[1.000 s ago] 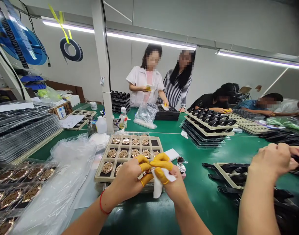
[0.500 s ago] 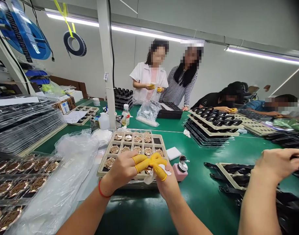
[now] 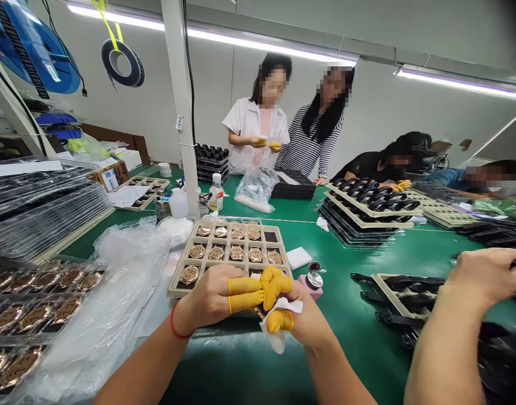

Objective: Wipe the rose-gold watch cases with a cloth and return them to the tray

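Observation:
My left hand (image 3: 218, 295), with yellow finger cots and a red string at the wrist, is closed over the near edge of a beige tray (image 3: 171, 287). Its fingertips meet those of my right hand (image 3: 300, 309), which also wears yellow cots. Pinched in my right fingers is a white wipe (image 3: 277, 340), its end hanging down. A sliver of a gold watch case (image 3: 259, 310) shows between the two hands; the fingers hide most of it. Gold watch cases (image 3: 237, 252) sit in the tray's compartments, and the far right compartment shows only its dark bottom.
Right of the tray stand a pink dispenser bottle (image 3: 310, 287) and a white pad (image 3: 299, 258). Plastic bags (image 3: 114, 304) and more trays of watch cases (image 3: 25, 320) lie at left. A co-worker's arm (image 3: 452, 326) reaches in at right, near black straps (image 3: 413, 284). Stacked trays (image 3: 359, 222) stand behind.
Both hands have come slightly nearer to me, and the right hand has turned so that more of the wipe shows. The view has shifted a little.

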Available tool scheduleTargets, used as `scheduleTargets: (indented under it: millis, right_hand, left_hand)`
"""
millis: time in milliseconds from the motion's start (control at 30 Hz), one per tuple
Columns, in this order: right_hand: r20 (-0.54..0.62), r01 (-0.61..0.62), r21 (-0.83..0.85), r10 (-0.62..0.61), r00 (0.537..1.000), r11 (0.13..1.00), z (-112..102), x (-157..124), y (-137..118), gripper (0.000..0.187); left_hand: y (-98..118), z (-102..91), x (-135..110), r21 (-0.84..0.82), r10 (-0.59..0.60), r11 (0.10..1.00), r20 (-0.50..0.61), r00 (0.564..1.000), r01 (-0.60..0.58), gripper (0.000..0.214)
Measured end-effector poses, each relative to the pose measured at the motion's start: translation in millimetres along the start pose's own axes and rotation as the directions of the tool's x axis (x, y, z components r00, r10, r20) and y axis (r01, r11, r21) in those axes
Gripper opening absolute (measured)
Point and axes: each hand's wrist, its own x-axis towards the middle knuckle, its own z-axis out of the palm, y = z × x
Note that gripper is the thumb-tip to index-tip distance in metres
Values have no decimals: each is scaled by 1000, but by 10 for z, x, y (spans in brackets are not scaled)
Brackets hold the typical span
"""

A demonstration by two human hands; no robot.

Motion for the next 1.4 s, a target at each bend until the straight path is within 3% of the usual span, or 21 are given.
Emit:
scheduleTargets:
  millis: [33,100,167,233,300,400,467,500,600,700,800,900,1000,1067,1167,1233,1300,1367,1400]
  right_hand:
    - [33,11,58,-13,999,998,5,-10,4,30]
    - [58,29,156,-39,998,987,37,-23,25,26]
    - [29,56,215,-64,998,975,70,-30,37,20]
    - [-28,39,196,-34,999,980,63,-38,21,16]
    - [-122,-17,86,28,992,996,-2,-47,-17,15]
    - [-373,-12,-21,3,928,1000,-148,-54,-57,23]
    - [-456,75,-27,-79,886,997,-206,-49,-49,26]
    - [-439,110,-53,-122,890,993,-214,-44,-37,25]
    - [-331,195,-298,-292,897,935,-177,-23,-12,13]
    - [-282,215,-468,-375,883,857,-140,-24,-40,23]
    - [-153,242,-411,-328,932,879,-148,-53,-82,25]
    - [-146,275,-296,-328,933,915,-156,-71,-70,17]
    - [-200,225,-145,-251,947,964,-133,-61,-21,14]
    - [-172,182,-145,-206,963,973,-101,-54,-1,17]
    - [-127,157,-336,-210,969,929,-52,-73,1,12]
    - [-178,141,-500,-261,949,855,-58,-95,-4,8]
    - [-296,64,-554,-269,916,830,-130,-105,-13,10]
    - [-457,-45,-443,-182,871,896,-267,-96,-44,16]
    - [-546,-65,-360,-154,823,931,-350,-90,-74,19]
  left_hand:
    - [18,21,8,-39,40,998,-59,997,-42,15]
    - [74,91,14,-173,13,984,-132,991,-36,13]
    - [142,184,1,-354,-119,934,-152,981,59,13]
    - [187,266,-19,-537,-333,822,-178,926,192,18]
    - [180,306,-31,-669,-591,651,-152,792,357,27]
    - [86,289,-10,-683,-836,336,101,539,649,31]
    - [27,265,20,-583,-863,251,226,451,773,27]
    - [15,256,35,-540,-856,258,257,448,802,24]
    - [61,234,74,-454,-805,392,252,537,800,12]
    - [165,200,92,-348,-734,597,125,667,722,10]
    - [228,178,82,-217,-573,802,-10,820,557,10]
    - [232,188,57,-120,-403,913,-126,907,389,13]
    - [219,193,49,-12,-288,957,-184,940,291,16]
    - [221,184,60,113,-235,961,-141,962,251,12]
    - [243,185,79,300,-209,930,-41,977,212,24]
    - [273,214,82,346,-248,909,-5,969,235,32]
    - [315,266,91,258,-291,929,60,955,267,28]
    - [345,335,131,19,-324,945,159,933,325,20]
    - [339,373,168,-115,-364,914,187,913,388,18]
